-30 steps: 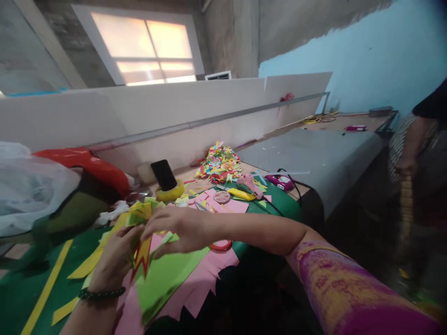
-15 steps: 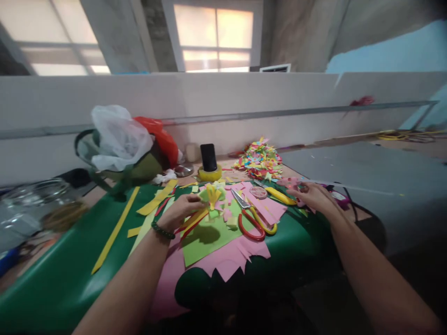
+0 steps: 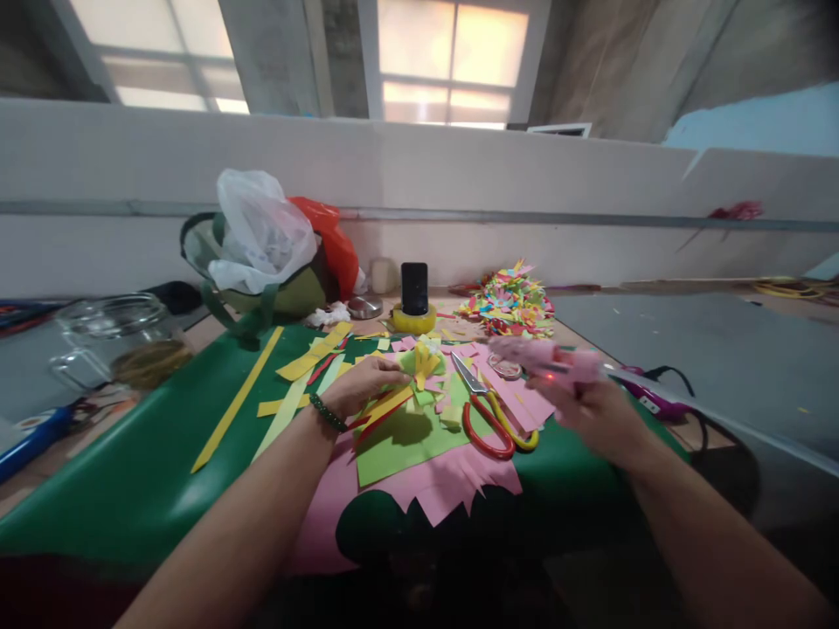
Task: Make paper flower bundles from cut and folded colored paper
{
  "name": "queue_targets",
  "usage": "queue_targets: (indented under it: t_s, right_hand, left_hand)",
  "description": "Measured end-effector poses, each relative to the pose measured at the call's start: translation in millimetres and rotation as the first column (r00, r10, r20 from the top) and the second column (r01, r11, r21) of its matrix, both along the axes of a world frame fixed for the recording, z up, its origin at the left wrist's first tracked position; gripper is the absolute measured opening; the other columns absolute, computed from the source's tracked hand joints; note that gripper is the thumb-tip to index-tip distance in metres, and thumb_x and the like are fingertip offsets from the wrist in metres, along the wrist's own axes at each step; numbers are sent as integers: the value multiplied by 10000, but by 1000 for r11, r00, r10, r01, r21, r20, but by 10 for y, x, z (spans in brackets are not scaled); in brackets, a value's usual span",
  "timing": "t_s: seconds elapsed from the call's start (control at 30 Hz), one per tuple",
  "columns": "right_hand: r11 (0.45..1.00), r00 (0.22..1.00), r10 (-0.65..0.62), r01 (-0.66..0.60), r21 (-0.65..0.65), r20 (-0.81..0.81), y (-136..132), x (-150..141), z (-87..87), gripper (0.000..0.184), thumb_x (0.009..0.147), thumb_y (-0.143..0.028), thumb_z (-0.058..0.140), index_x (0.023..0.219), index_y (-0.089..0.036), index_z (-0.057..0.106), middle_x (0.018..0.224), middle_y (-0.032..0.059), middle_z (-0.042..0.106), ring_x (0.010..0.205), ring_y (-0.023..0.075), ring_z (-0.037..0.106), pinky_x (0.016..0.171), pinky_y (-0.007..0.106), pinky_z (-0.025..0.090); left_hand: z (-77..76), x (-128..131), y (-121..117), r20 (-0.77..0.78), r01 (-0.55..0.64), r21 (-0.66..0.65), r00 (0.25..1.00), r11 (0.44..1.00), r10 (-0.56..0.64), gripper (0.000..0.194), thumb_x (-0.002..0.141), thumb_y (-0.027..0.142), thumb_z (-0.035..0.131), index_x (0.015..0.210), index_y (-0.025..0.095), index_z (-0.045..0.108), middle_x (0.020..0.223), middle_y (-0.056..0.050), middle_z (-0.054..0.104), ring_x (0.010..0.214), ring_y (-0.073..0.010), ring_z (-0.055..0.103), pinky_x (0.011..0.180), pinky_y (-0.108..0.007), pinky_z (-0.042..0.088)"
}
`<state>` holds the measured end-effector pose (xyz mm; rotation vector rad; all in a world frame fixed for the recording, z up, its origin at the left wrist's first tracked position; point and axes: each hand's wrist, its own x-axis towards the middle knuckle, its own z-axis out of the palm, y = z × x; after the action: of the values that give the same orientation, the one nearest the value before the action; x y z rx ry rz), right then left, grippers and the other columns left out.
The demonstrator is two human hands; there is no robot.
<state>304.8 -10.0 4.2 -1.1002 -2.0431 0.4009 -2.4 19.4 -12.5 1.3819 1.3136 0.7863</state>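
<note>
My left hand (image 3: 375, 383), with a dark bead bracelet at the wrist, pinches a paper flower (image 3: 427, 360) of yellow strips and pale green petals above the table. My right hand (image 3: 583, 411) is wrapped round a pink glue gun (image 3: 551, 358); a red light glows on its side and a pale glue stick trails from its back. The gun's nozzle points left, apart from the flower. Scissors (image 3: 488, 415) with red and yellow handles lie between my hands on a green sheet (image 3: 386, 463) and pink paper (image 3: 436, 498).
Yellow paper strips (image 3: 242, 393) lie on the green mat (image 3: 163, 437). Behind stand a phone (image 3: 414, 288) on a yellow tape roll (image 3: 412, 320), a heap of paper scraps (image 3: 511, 301) and a bag (image 3: 294, 284). A glass jug (image 3: 118, 336) is at left, a purple tool (image 3: 648, 397) at right.
My right hand has lifted the pink glue gun from the table's right side and brought it inward. The left hand still holds the flower. The view has turned slightly left.
</note>
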Motion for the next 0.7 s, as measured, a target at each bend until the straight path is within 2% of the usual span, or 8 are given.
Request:
queue_targets:
  t_s: [0.1, 0.2, 0.37, 0.53, 0.7]
  right_hand:
    - [992, 992, 98, -90, -94, 85, -107, -340, -13, 469, 892, -579, 456, 1027, -232, 742, 922, 67, 752, 903, 272, 692, 825, 380, 547]
    - [985, 966, 157, -139, -99, 207, -92, -495, -29, 432, 916, -557, 458, 1033, -245, 733, 923, 56, 752, 863, 241, 687, 811, 349, 538]
    - [997, 933, 81, -72, -40, 352, -44, -546, -2, 458, 924, -586, 436, 959, -236, 729, 833, 72, 724, 814, 234, 674, 754, 320, 512]
    - [994, 904, 112, -100, -50, 412, -67, -551, 11, 490, 925, -619, 392, 937, -265, 731, 771, 68, 710, 796, 238, 662, 714, 308, 485]
    - [998, 874, 22, 5, -55, 485, -50, -549, -31, 579, 927, -647, 344, 780, -224, 711, 554, 42, 609, 556, 187, 577, 593, 279, 430]
  left_hand:
    - [-4, 3, -17, -26, 27, -45, 999, 999, -28, 291, 573, 384, 723, 573, 184, 513, 522, 58, 469, 463, -82, 395, 457, -238, 245]
    - [1, -9, -30, -60, 80, -46, 995, 996, -83, 263, 573, 383, 688, 557, 181, 521, 505, 53, 460, 466, -86, 393, 459, -238, 248]
    - [-7, -41, -20, -94, 150, 32, 985, 988, -146, 209, 601, 345, 628, 539, 176, 521, 505, 44, 464, 478, -89, 397, 476, -241, 268]
    - [16, -16, -47, -56, 157, 33, 986, 987, -155, 160, 605, 294, 589, 543, 180, 496, 515, 52, 447, 477, -82, 376, 475, -237, 252]
    - [29, -5, -62, -29, 154, 12, 988, 988, -154, 142, 589, 301, 586, 572, 180, 513, 544, 63, 432, 483, -74, 361, 472, -229, 243]
